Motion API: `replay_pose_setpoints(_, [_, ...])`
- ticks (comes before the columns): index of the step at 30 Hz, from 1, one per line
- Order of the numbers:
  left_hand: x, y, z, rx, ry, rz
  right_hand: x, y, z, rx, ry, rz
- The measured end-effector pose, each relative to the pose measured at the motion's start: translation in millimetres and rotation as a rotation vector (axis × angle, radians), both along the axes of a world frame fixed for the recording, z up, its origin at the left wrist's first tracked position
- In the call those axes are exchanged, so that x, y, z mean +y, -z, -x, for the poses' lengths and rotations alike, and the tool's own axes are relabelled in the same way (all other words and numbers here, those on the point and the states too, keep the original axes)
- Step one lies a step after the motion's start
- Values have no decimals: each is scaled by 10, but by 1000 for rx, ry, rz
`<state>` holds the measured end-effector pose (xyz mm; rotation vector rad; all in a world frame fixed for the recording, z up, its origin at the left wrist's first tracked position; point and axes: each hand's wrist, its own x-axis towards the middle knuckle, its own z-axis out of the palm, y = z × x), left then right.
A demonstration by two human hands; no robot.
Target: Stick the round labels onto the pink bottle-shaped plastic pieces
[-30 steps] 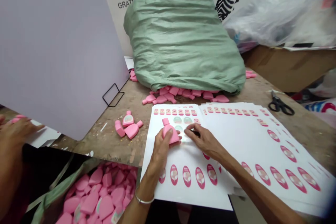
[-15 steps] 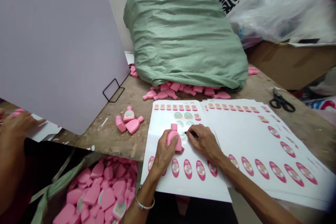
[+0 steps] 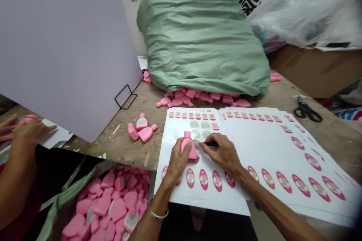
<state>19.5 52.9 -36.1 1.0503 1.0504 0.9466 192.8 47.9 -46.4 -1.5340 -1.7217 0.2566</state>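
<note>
My left hand (image 3: 178,158) is closed around a pink toy bottle (image 3: 189,147), its cap pointing away from me and its plain face up. It rests over a white sticker sheet (image 3: 172,135). Just to the right, my right hand (image 3: 222,152) pinches a thin, black, pointed tool (image 3: 210,143); its exact kind I cannot make out. The tool's tip is at a pale green round sticker (image 3: 196,143) on the sheet, beside the bottle. More green stickers (image 3: 200,124) lie above, and pink oval stickers (image 3: 203,179) run along the lower part.
Three pink bottles (image 3: 141,121) lie left of the sheet, one labelled. More sheets (image 3: 263,139) and black scissors (image 3: 307,110) are on the right. A green sack (image 3: 203,37) stands behind, and a sack of bottles (image 3: 110,203) below. Another person's hands (image 3: 26,130) work beyond a grey panel (image 3: 65,45).
The view has shifted slightly, so most things sit a little further right. More of the black tool shows in my right hand, lying flatter. My left hand still holds the bottle.
</note>
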Motion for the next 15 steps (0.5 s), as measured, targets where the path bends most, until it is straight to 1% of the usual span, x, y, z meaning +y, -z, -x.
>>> replay_pose_setpoints(3, [-10,-43,22,-69,-41,80,-30,-117,-16,256,63,116])
replay_pose_setpoints(5, [-30,-78,31,-162,-73,133,-68,-210,0,352,64,187])
replay_pose_setpoints(7, [-56,-116,31,-272,-91,168,-123,-300,55,378,10,239])
replay_pose_setpoints(9, [-83,-161,23,-348,-75,192,-183,-378,135,392,-49,268])
replay_pose_setpoints(12, [-114,-228,11,-385,-40,200,-243,-466,247,406,-82,248])
replay_pose_setpoints(15, [-131,-274,7,-387,-29,178,-258,-516,299,390,-95,217])
